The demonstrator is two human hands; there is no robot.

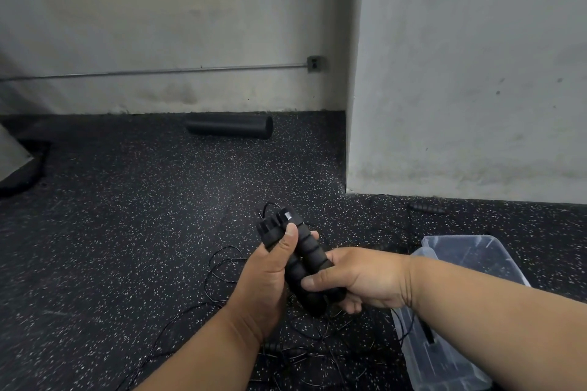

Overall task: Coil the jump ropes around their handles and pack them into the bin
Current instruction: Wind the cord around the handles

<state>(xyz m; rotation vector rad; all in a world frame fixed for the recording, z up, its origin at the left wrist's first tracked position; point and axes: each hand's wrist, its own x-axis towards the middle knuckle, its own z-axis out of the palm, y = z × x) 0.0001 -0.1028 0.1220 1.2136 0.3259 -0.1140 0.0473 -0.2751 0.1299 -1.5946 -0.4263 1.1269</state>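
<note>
My two forearms come up from the bottom edge, and between them my left hand and right hand hold the pair of black foam handles side by side, tilted with their ridged caps pointing up and away from me. My left fingers are curled round the handles from behind, the thumb pressed flat along the front near the caps. My right fingers wrap the lower ends, thumb laid across the foam.

The thin black cord leaves the caps and falls to the speckled floor, where it lies in loose loops tangled under my hands. The clear plastic bin sits on the floor just right of my right wrist, with something dark in it that I cannot make out. Another handle lies near the wall beyond the bin, and a further one lies among the cords below my left wrist. A black foam roller rests well away by the far wall.

I judge the coiling has not begun. To do it well I should keep the handles squeezed parallel in one hand, free the other to draw cord, and lay each turn snug beside the last, shaking the tangle loose as I go so no knot gets wound in.
</note>
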